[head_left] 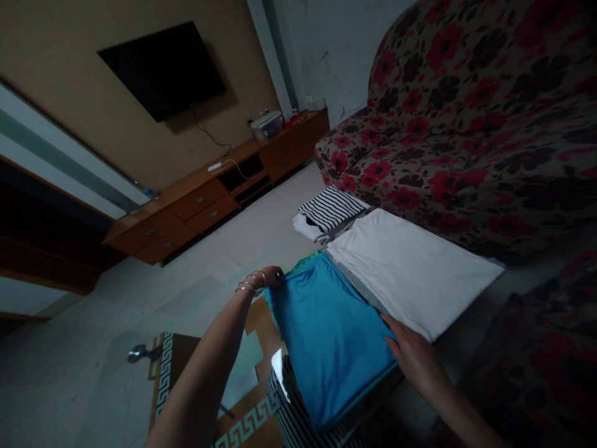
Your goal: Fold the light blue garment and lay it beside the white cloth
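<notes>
A smooth blue garment (336, 336) lies spread in a folded shape on top of other cloth, filling the lower middle of the head view. My left hand (273, 277), with bangles on the wrist, has its fingers curled over the garment's far left corner. At the right side edge, my right hand (410, 348) grips the blue cloth between thumb and fingers. Green patterned fabric shows under the far edge. Just right of the blue garment is a folded white garment (405, 267), with grey cloth beneath it. Black-and-white striped cloth (293, 404) lies below the near left side.
Beyond lies a stack with a striped garment (332, 208) on top. A glass table (186, 317) with key-pattern trim is at left. A floral sofa (420, 143) stands at right. A wooden TV cabinet (196, 205) runs along the wall below a television (168, 68).
</notes>
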Available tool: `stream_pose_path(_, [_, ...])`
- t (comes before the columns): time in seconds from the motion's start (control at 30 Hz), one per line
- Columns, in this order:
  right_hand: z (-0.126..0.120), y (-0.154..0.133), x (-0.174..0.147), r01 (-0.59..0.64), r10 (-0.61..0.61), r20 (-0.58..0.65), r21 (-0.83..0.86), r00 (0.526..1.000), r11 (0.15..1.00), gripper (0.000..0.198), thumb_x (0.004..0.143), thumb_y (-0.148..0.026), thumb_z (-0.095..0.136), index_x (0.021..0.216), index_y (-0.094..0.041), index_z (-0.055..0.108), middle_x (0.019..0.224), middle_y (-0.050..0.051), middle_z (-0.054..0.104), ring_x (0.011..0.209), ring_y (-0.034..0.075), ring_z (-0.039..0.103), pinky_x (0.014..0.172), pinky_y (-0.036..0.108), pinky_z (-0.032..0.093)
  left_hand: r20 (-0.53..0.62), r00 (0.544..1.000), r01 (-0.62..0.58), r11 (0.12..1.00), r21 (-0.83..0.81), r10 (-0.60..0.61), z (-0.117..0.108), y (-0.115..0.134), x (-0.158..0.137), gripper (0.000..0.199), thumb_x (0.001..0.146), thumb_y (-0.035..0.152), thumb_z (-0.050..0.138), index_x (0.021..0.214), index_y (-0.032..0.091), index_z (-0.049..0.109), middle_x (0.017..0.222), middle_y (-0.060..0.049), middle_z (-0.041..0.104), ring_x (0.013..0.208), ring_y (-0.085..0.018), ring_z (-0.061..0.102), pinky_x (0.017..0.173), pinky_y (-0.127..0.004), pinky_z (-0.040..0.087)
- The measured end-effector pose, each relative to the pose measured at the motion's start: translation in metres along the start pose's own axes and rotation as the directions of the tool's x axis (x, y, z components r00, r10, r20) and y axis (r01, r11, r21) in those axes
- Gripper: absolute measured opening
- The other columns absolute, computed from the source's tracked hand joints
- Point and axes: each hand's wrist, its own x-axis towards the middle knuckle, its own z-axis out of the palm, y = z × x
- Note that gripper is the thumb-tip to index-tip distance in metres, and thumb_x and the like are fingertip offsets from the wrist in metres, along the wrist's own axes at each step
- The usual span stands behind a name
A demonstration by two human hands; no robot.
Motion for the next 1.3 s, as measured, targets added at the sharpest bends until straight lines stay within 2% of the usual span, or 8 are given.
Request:
stream_pose_path(0.27, [-0.020, -0.018, 0.019, 0.029, -0.027, 0.025, -0.105, 0.999, 0.994, 0.038, 0.086, -0.025, 0.046, 0.122, -0.021, 0.059, 0.102, 0.014, 0.065, 0.092, 0.029, 0.060, 0.084, 0.042, 0.047, -0.342, 0.906, 0.173, 0.955, -0.242, -0.250, 0.042, -0.009, -0.020, 0.044, 0.076, 0.026, 0.065, 0.118, 0.014, 0.058, 0.102, -0.011, 0.068, 0.091, -0.019, 0.064, 0.081, -0.026, 0.049])
stream_pose_path(0.43, [-0.026, -0.068, 0.112, 0.100, -0.087, 0.112, -0.124, 0.990, 0.987, 0.032, 0.092, -0.023, 0.041, 0.116, -0.015, 0.061, 0.106, 0.014, 0.066, 0.098, 0.024, 0.060, 0.084, 0.032, 0.043, -0.485, 0.774, 0.264, 0.904, -0.336, -0.407, 0.065, 0.000, -0.031, 0.038, 0.085, 0.034, 0.057, 0.115, 0.011, 0.059, 0.110, -0.017, 0.063, 0.101, -0.024, 0.060, 0.089, -0.034, 0.046])
stream_pose_path(0.53, [-0.006, -0.098, 0.171, 0.045, -0.012, 0.160, -0.210, 0.987, 0.977, 0.028, 0.093, -0.026, 0.044, 0.102, -0.012, 0.066, 0.101, 0.015, 0.068, 0.094, 0.025, 0.063, 0.078, 0.031, 0.044, -0.543, 0.686, 0.320, 0.871, -0.372, -0.484, 0.076, 0.006, -0.040, 0.038, 0.087, 0.036, 0.053, 0.114, 0.010, 0.060, 0.110, -0.019, 0.061, 0.107, -0.029, 0.056, 0.091, -0.040, 0.043])
stream_pose_path(0.63, [0.022, -0.117, 0.203, -0.004, 0.032, 0.106, -0.257, 0.994, 0.966, 0.032, 0.093, -0.033, 0.048, 0.104, -0.008, 0.064, 0.104, 0.018, 0.067, 0.095, 0.027, 0.062, 0.078, 0.032, 0.044, -0.555, 0.662, 0.312, 0.859, -0.406, -0.503, 0.087, 0.012, -0.046, 0.037, 0.086, 0.034, 0.055, 0.115, 0.011, 0.059, 0.107, -0.017, 0.063, 0.103, -0.026, 0.058, 0.089, -0.036, 0.044])
stream_pose_path(1.0, [0.057, -0.114, 0.206, 0.027, -0.042, -0.045, -0.289, 0.998, 0.957, 0.022, 0.092, -0.023, 0.048, 0.108, -0.013, 0.060, 0.106, 0.014, 0.062, 0.101, 0.023, 0.054, 0.085, 0.031, 0.040, -0.576, 0.539, 0.304, 0.780, -0.547, -0.614, 0.102, 0.006, -0.049, 0.036, 0.083, 0.016, 0.051, 0.119, 0.012, 0.053, 0.106, -0.013, 0.065, 0.099, -0.022, 0.062, 0.086, -0.033, 0.047])
stream_pose_path(1.13, [0.052, -0.121, 0.205, 0.011, -0.060, -0.154, -0.297, 0.986, 0.955, 0.035, 0.092, -0.033, 0.051, 0.122, -0.015, 0.055, 0.112, 0.017, 0.059, 0.106, 0.027, 0.050, 0.086, 0.037, 0.039, -0.650, 0.468, 0.322, 0.800, -0.506, -0.599, 0.090, 0.026, -0.061, 0.046, 0.086, 0.022, 0.048, 0.131, 0.010, 0.047, 0.128, -0.019, 0.053, 0.120, -0.028, 0.050, 0.099, -0.042, 0.040])
stream_pose_path(1.2, [0.053, -0.126, 0.199, 0.082, -0.143, -0.203, -0.284, 0.969, 0.955, 0.043, 0.092, -0.036, 0.050, 0.131, -0.017, 0.049, 0.124, 0.017, 0.054, 0.116, 0.029, 0.045, 0.092, 0.040, 0.037, -0.717, 0.484, 0.316, 0.864, -0.391, -0.501, 0.089, 0.047, -0.067, 0.050, 0.090, 0.028, 0.045, 0.137, 0.012, 0.043, 0.143, -0.019, 0.041, 0.134, -0.030, 0.036, 0.107, -0.047, 0.032])
stream_pose_path(1.3, [0.065, -0.129, 0.183, 0.254, -0.298, -0.138, -0.267, 0.945, 0.930, 0.044, 0.093, -0.037, 0.047, 0.133, -0.018, 0.049, 0.139, 0.014, 0.046, 0.130, 0.029, 0.035, 0.103, 0.043, 0.031, -0.687, 0.626, 0.293, 0.928, -0.230, -0.368, 0.103, 0.079, -0.073, 0.055, 0.092, 0.039, 0.040, 0.144, 0.018, 0.037, 0.154, -0.014, 0.026, 0.143, -0.031, 0.019, 0.112, -0.054, 0.020])
